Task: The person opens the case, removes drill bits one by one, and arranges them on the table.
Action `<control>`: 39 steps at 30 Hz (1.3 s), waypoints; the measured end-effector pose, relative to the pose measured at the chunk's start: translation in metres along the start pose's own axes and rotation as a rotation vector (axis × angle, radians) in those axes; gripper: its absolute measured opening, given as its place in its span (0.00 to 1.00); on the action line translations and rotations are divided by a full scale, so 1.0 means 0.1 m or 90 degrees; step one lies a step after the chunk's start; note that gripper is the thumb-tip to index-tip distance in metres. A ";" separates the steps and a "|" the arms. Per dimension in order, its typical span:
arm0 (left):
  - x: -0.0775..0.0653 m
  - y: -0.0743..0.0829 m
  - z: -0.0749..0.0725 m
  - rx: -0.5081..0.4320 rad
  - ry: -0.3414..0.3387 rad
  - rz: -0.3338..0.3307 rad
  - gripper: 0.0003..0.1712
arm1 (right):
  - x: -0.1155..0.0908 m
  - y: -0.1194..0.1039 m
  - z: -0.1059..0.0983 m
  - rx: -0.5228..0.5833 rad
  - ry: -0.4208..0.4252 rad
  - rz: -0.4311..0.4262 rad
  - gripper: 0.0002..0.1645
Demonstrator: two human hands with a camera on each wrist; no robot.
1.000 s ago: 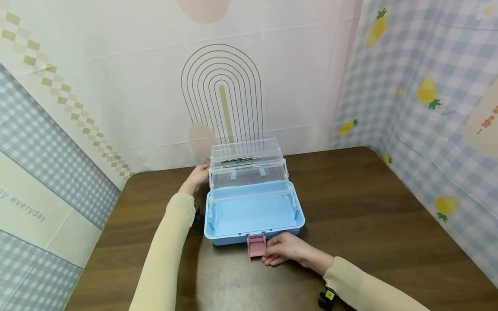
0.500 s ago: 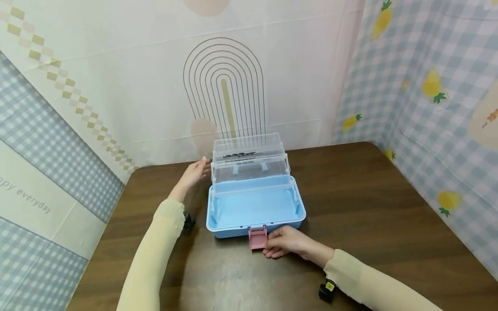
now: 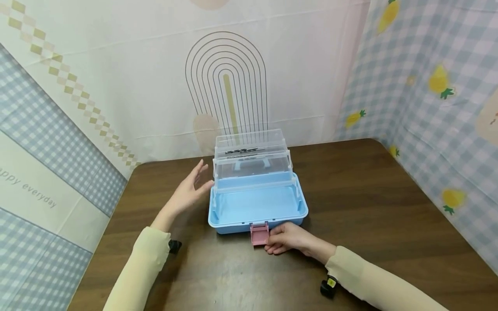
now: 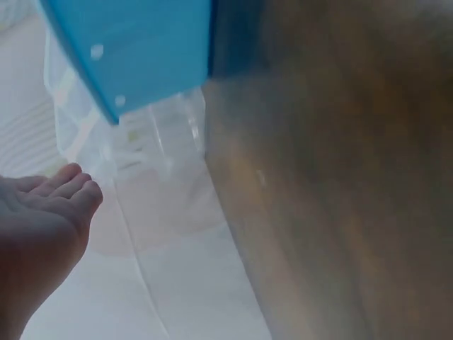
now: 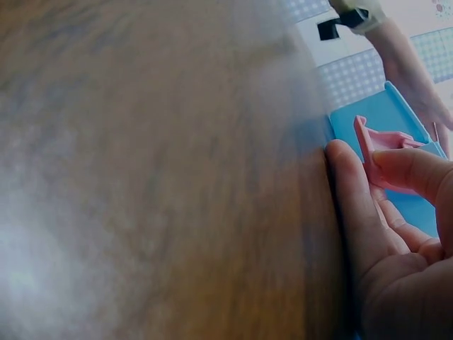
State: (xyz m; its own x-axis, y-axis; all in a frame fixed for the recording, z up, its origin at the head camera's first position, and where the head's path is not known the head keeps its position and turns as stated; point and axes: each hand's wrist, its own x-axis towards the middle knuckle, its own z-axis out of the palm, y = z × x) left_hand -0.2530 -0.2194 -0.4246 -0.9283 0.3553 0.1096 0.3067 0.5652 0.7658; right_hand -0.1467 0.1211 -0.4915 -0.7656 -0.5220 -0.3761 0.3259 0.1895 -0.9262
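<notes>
A light blue storage box [image 3: 253, 207] stands on the table with its clear lid [image 3: 249, 137] and clear trays [image 3: 253, 168] raised toward the back. At its front a pink latch [image 3: 259, 235] hangs down. My right hand [image 3: 288, 237] pinches the latch's right edge between thumb and fingers; the right wrist view shows the thumb on the pink latch [image 5: 389, 142]. To the left of the trays, my left hand [image 3: 188, 190] holds nothing, its thumb apart from its fingers, close to the box's left side. The left wrist view shows the blue box [image 4: 148, 57] beyond that hand [image 4: 49, 219].
The box sits on a dark brown wooden table [image 3: 358, 207]. Behind it hangs a pale patterned cloth [image 3: 303, 65], and a checked cloth [image 3: 420, 121] covers the right side. Dark markings [image 3: 243, 151] show on the clear plastic.
My left hand has come away from the clear lid and trays, moving left and toward me, with its fingers spread apart. The right hand keeps its pinch on the latch.
</notes>
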 end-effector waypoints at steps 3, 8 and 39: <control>-0.13 -0.03 0.10 0.040 -0.021 0.004 0.57 | 0.00 0.00 0.00 0.001 -0.002 -0.002 0.11; -0.33 -0.06 0.23 0.085 -0.078 0.012 0.64 | 0.00 0.01 0.01 0.005 -0.003 -0.006 0.11; -0.45 -0.07 0.29 0.080 -0.144 0.024 0.70 | -0.18 0.06 -0.23 -0.023 0.010 -0.028 0.21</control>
State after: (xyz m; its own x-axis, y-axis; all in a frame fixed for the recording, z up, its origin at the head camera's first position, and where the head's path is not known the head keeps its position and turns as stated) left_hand -0.2079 -0.2181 -0.4530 -0.8490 0.5281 -0.0187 0.3776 0.6310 0.6777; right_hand -0.1440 0.1503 -0.4907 -0.7875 -0.5170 -0.3354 0.2720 0.1967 -0.9420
